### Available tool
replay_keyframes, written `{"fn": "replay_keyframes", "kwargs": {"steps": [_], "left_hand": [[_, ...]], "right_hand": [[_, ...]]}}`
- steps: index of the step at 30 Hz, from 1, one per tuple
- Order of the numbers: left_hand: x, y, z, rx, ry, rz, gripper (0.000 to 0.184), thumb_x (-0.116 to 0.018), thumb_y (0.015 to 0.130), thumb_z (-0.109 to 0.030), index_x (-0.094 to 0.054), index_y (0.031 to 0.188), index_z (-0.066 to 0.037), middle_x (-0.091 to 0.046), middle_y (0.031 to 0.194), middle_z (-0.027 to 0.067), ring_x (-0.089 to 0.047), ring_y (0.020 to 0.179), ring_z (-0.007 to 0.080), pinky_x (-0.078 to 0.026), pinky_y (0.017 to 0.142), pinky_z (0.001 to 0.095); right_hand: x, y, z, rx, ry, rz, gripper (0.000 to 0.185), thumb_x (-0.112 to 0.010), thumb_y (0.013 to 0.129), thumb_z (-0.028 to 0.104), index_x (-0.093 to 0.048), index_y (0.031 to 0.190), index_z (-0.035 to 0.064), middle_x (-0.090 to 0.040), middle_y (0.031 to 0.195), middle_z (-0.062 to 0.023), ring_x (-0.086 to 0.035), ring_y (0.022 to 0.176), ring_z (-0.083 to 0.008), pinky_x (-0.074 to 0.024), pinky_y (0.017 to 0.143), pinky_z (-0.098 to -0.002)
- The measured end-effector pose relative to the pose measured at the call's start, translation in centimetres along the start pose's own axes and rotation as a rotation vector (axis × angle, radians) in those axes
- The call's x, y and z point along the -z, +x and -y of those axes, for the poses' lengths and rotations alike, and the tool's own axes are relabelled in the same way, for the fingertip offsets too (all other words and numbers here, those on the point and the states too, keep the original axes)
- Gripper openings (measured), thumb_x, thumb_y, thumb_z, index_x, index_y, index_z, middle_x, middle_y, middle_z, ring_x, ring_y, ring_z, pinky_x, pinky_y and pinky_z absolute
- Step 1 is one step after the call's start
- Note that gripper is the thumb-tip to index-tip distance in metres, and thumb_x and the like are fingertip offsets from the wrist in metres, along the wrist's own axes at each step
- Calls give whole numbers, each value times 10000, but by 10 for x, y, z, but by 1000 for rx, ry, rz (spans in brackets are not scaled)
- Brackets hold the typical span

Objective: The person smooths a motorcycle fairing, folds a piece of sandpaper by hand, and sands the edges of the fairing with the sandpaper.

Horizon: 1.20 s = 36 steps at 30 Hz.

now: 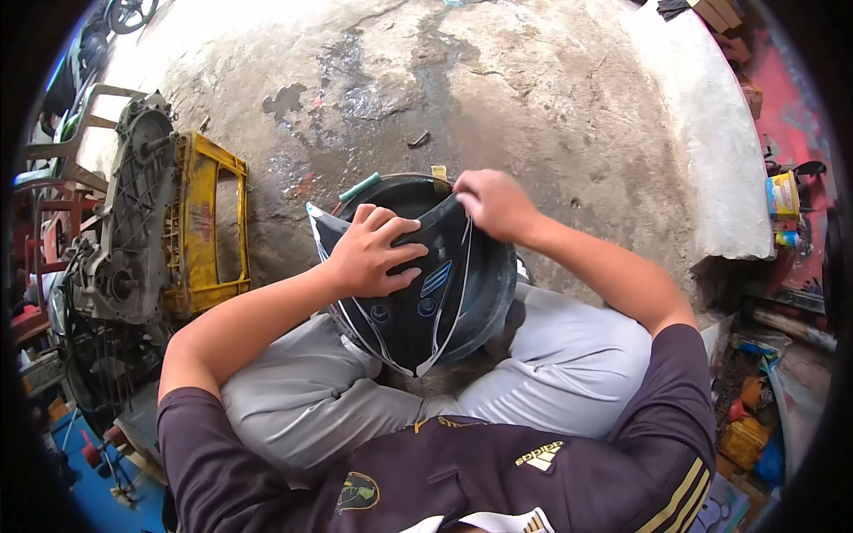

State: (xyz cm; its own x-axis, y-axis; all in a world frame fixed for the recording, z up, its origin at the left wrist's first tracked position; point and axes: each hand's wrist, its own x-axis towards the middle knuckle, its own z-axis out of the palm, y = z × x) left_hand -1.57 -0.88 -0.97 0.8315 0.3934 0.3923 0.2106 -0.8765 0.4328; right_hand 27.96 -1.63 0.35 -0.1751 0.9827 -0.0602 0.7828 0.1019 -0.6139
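Note:
A glossy black motorcycle fairing with silver edge lines and a blue-and-white mark rests tilted over a black round basin between my knees. My left hand holds the fairing from its left side, fingers bent and spread across its face. At the upper right edge of the fairing, my right hand is closed, its fingertips against that edge. Whatever those fingers pinch is hidden. A teal object lies at the basin's far left rim, and a yellowish piece sits at the far rim.
To the left stand a yellow plastic crate and a grey metal engine casing. Wet patches mark the concrete floor, where a small dark piece lies. A pale concrete ledge and assorted clutter line the right side.

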Motion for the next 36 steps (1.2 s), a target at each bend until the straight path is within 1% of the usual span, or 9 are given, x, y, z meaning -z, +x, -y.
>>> {"fn": "replay_keyframes", "kwargs": {"steps": [4, 7, 10, 11, 16, 18, 19, 23, 36], "left_hand": [[1, -1, 1, -13, -7, -15, 354, -872, 751, -311, -777, 1076, -209, -638, 1288, 53, -567, 1097, 279, -421, 959, 477], [1, -1, 0, -15, -2, -20, 355, -873, 749, -311, -777, 1076, -209, -639, 1292, 52, -568, 1098, 278, -421, 957, 476], [1, 0, 0, -18, -4, -17, 356, -872, 749, -311, -777, 1077, -209, -638, 1292, 52, -567, 1098, 279, -421, 956, 475], [1, 0, 1, -18, -3, -19, 356, -872, 750, -310, -777, 1078, -210, -637, 1290, 52, -567, 1098, 280, -421, 956, 475], [1, -1, 0, -16, -2, -20, 359, -872, 746, -312, -778, 1078, -212, -638, 1291, 52, -567, 1099, 281, -421, 954, 472], [1, 0, 0, -19, 9, -20, 359, -871, 745, -313, -778, 1078, -213, -638, 1292, 52, -568, 1100, 281, -421, 953, 471], [1, 0, 0, -14, 2, -16, 374, -873, 739, -315, -776, 1088, -223, -644, 1295, 52, -570, 1105, 289, -422, 964, 475], [1, 0, 0, -11, 8, -1, 389, -873, 732, -315, -774, 1100, -233, -650, 1301, 52, -570, 1111, 296, -424, 973, 477], [0, -1, 2, -8, 1, -7, 387, -876, 724, -311, -776, 1092, -240, -650, 1305, 50, -572, 1113, 289, -429, 963, 477]], "right_hand": [[-2, 1, 6, 195, 110, 109, 178, -689, 944, 169, -738, 1029, 21, -756, 940, -224, -722, 914, -436, -565, 843, -525], [7, 14, -14, -206, 203, 34, 185, -682, 943, 166, -759, 1011, 11, -755, 884, -229, -742, 861, -424, -577, 809, -489], [4, 4, -3, -97, 127, 29, 196, -688, 943, 173, -759, 1039, 17, -749, 891, -232, -747, 855, -398, -574, 800, -470], [-1, -2, 4, 2, 136, 50, 192, -691, 980, 162, -737, 1086, 8, -754, 906, -187, -733, 827, -272, -559, 789, -405], [-2, 1, -2, -36, 292, 182, 181, -681, 970, 128, -718, 1091, -1, -756, 870, -134, -690, 800, -186, -551, 783, -382], [1, 12, -23, -188, 287, 116, 195, -668, 973, 149, -722, 1092, 4, -762, 880, -135, -713, 809, -209, -556, 774, -388], [7, 13, -22, -232, 261, 68, 197, -680, 916, 146, -727, 1035, -3, -742, 890, -223, -738, 816, -339, -563, 755, -444], [-4, 2, 1, 27, 233, 77, 195, -698, 917, 159, -732, 1033, 7, -749, 883, -209, -732, 803, -333, -561, 767, -428], [6, 1, 17, -54, 335, 286, 212, -731, 940, 194, -750, 1033, 5, -752, 875, -200, -746, 821, -292, -561, 780, -401]]}}
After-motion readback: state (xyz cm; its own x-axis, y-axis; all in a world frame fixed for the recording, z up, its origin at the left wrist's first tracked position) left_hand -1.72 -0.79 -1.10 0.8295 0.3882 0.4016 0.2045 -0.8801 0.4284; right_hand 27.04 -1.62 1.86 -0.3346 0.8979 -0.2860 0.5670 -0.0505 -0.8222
